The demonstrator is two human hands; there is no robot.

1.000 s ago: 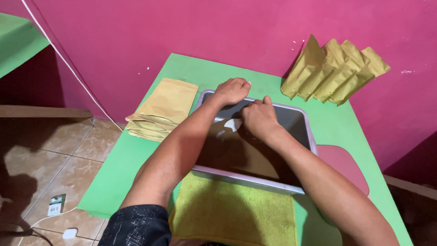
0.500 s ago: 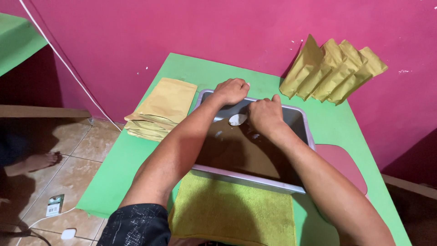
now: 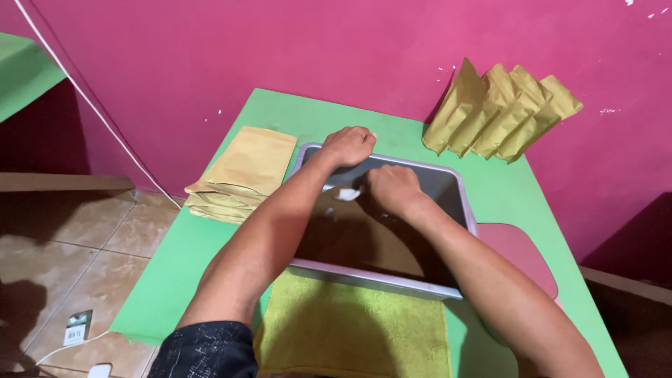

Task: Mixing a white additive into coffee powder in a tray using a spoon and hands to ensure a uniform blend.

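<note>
Both hands are down in the grey metal tray (image 3: pixel 458 192) on the green table (image 3: pixel 210 241): the left hand (image 3: pixel 348 145) sits curled at the far rim, fingers bent over the edge so that it seems to grip the tray wall, while the right hand (image 3: pixel 395 189) is closed loosely inside the tray, its fingertips turned away from me, so I cannot tell for certain what they pinch. Just beside them, between the two hands, lies a small white scrap (image 3: pixel 348 194), perhaps paper or a label, touching or nearly touching the right fingers. My guess is that the work is at a fiddly handling stage with that scrap, and that the next move wants a fine pinch with the tray held steady. A stack of flat brown envelopes (image 3: pixel 245 171) lies left of the tray; four more lean against the pink wall (image 3: pixel 500 112). A yellow-green cloth (image 3: pixel 357 329) lies at the near edge, partly under the tray.
</note>
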